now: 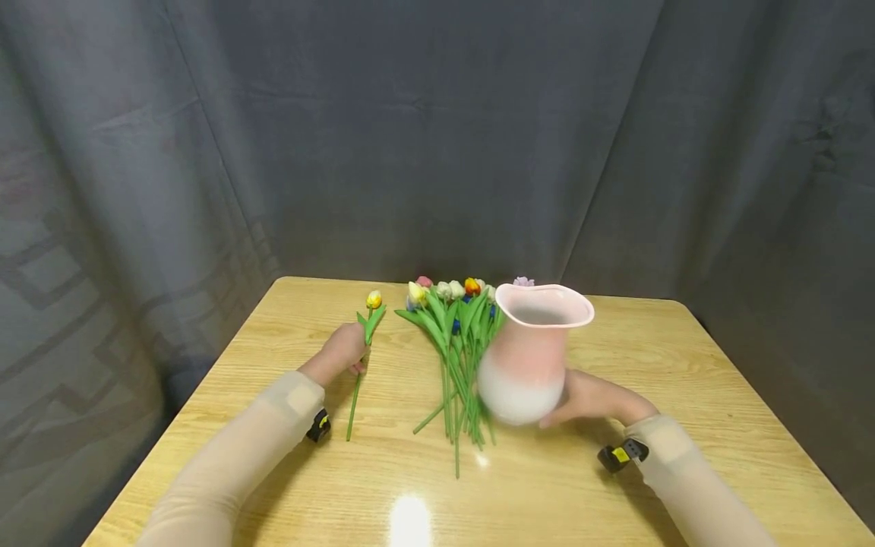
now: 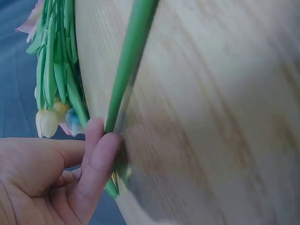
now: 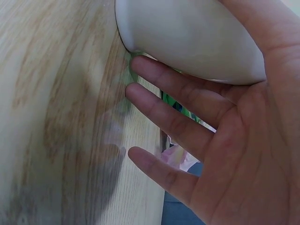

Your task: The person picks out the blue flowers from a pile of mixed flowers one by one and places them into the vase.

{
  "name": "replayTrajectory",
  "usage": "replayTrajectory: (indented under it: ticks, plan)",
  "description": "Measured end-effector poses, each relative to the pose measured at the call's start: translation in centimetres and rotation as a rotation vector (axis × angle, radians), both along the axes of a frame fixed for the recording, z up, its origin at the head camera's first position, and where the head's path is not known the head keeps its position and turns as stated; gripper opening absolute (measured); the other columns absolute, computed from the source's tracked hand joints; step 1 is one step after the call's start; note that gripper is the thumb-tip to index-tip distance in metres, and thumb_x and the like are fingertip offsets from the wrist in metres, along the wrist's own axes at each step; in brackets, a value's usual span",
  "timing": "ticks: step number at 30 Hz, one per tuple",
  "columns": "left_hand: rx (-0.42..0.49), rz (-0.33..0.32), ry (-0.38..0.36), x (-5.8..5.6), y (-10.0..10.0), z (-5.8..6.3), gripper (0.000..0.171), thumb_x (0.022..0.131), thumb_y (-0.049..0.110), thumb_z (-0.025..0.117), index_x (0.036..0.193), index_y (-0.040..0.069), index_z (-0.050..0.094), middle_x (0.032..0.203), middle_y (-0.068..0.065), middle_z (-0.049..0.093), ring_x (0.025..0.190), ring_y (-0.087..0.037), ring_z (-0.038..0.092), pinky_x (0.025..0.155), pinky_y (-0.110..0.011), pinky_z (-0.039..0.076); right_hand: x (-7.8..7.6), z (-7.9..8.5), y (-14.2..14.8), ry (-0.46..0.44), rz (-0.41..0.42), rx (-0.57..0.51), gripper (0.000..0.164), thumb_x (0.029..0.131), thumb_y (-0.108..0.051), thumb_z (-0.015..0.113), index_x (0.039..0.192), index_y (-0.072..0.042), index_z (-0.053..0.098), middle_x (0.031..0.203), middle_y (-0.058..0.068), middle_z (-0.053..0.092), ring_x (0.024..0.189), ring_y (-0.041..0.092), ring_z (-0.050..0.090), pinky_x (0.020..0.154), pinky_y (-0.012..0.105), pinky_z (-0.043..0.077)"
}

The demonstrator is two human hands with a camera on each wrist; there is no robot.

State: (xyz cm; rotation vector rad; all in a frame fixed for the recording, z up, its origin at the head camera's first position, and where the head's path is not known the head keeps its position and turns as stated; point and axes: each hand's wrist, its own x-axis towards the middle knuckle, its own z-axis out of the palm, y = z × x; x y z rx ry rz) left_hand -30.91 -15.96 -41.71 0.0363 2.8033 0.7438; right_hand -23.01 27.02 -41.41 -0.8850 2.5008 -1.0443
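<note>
My left hand (image 1: 345,349) pinches the green stem of a yellow-and-white artificial tulip (image 1: 374,300), low over the left part of the table. In the left wrist view the stem (image 2: 127,61) passes between the fingertips (image 2: 105,145). At the right, my right hand (image 1: 596,398) holds a pink-and-white vase (image 1: 528,365) near its base; the wavy mouth leans a little to the right. Thumb and fingers lie on either side of the vase wall (image 3: 187,37) in the right wrist view, the other fingers (image 3: 168,122) spread below it.
A bunch of artificial tulips (image 1: 454,342) in several colours lies in the middle of the wooden table (image 1: 656,365), blooms toward the back edge, partly behind the vase. Grey curtains (image 1: 437,137) hang behind and at both sides.
</note>
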Motion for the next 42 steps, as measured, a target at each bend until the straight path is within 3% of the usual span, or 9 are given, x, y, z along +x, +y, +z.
replayTrajectory:
  ticks: [7,11,14,20,24,28,33,37,42]
  plan:
    - [-0.140,-0.026,-0.030,-0.5,0.2,0.4,0.017,0.095,0.009,0.061,0.095,-0.008,0.061,0.062,-0.013,0.064,0.047,-0.016,0.065,0.046,-0.023,0.053,-0.1,0.1,0.0,0.004,-0.011,0.008,0.085,0.069,-0.033,0.087,0.137,-0.007,0.043,0.131,0.007,0.057,0.119,0.023,0.054,0.105,0.036,0.041]
    - [-0.375,-0.069,0.083,-0.2,0.6,1.1,0.024,0.094,0.024,0.064,0.090,0.000,0.063,0.068,-0.008,0.062,0.054,-0.016,0.062,0.048,-0.027,0.050,0.0,-0.1,0.1,0.003,-0.013,0.018,0.083,0.070,-0.034,0.086,0.136,-0.008,0.044,0.129,0.006,0.057,0.117,0.020,0.055,0.103,0.033,0.042]
    - [-0.449,-0.070,0.221,0.1,1.5,2.3,0.027,0.093,0.030,0.064,0.093,0.003,0.065,0.077,-0.010,0.065,0.063,-0.021,0.062,0.050,-0.034,0.050,0.1,-0.3,0.0,-0.006,-0.001,0.002,0.083,0.070,-0.032,0.086,0.137,-0.007,0.044,0.130,0.008,0.057,0.118,0.019,0.054,0.104,0.032,0.041]
    - [-0.038,-0.121,0.330,1.3,4.5,5.2,0.029,0.097,0.037,0.058,0.093,0.009,0.064,0.076,-0.006,0.067,0.060,-0.017,0.059,0.049,-0.030,0.045,0.2,-0.8,0.1,-0.008,0.004,-0.014,0.083,0.070,-0.030,0.086,0.138,-0.008,0.043,0.132,0.008,0.056,0.119,0.014,0.053,0.105,0.028,0.039]
    - [0.190,-0.183,0.373,2.1,7.0,5.6,0.022,0.098,0.032,0.057,0.093,0.011,0.062,0.071,-0.003,0.062,0.056,-0.013,0.054,0.048,-0.027,0.041,0.1,-0.8,0.1,0.003,0.006,0.001,0.082,0.071,-0.030,0.086,0.138,-0.008,0.044,0.131,0.008,0.057,0.119,0.012,0.053,0.106,0.030,0.040]
    - [0.155,-0.247,0.392,2.3,9.4,4.8,0.017,0.097,0.027,0.059,0.097,0.010,0.062,0.072,0.001,0.062,0.057,-0.011,0.054,0.050,-0.025,0.043,0.0,-0.3,0.1,0.007,0.008,-0.001,0.083,0.070,-0.029,0.086,0.138,-0.008,0.044,0.133,0.009,0.056,0.120,0.014,0.053,0.106,0.034,0.041]
    - [-0.013,-0.267,0.259,1.9,11.8,2.9,0.018,0.095,0.023,0.061,0.104,0.007,0.059,0.077,-0.002,0.061,0.061,-0.013,0.053,0.053,-0.027,0.044,0.1,0.2,0.3,0.016,0.002,-0.001,0.085,0.070,-0.028,0.086,0.140,-0.007,0.043,0.134,0.010,0.055,0.121,0.014,0.052,0.107,0.035,0.040]
    - [-0.058,-0.249,0.181,1.6,13.0,1.7,0.016,0.093,0.021,0.061,0.088,0.006,0.060,0.073,-0.004,0.057,0.058,-0.015,0.050,0.050,-0.028,0.043,0.1,0.1,0.4,0.015,0.004,-0.002,0.084,0.071,-0.028,0.086,0.140,-0.007,0.043,0.134,0.010,0.055,0.121,0.013,0.052,0.107,0.035,0.040]
    - [-0.075,-0.216,0.186,1.2,13.8,1.0,0.030,0.095,0.026,0.060,0.070,0.011,0.056,0.069,-0.003,0.054,0.055,-0.015,0.049,0.048,-0.028,0.042,0.0,-0.3,0.5,0.012,0.018,0.000,0.082,0.072,-0.029,0.085,0.140,-0.008,0.044,0.134,0.008,0.057,0.121,0.012,0.053,0.107,0.035,0.039]
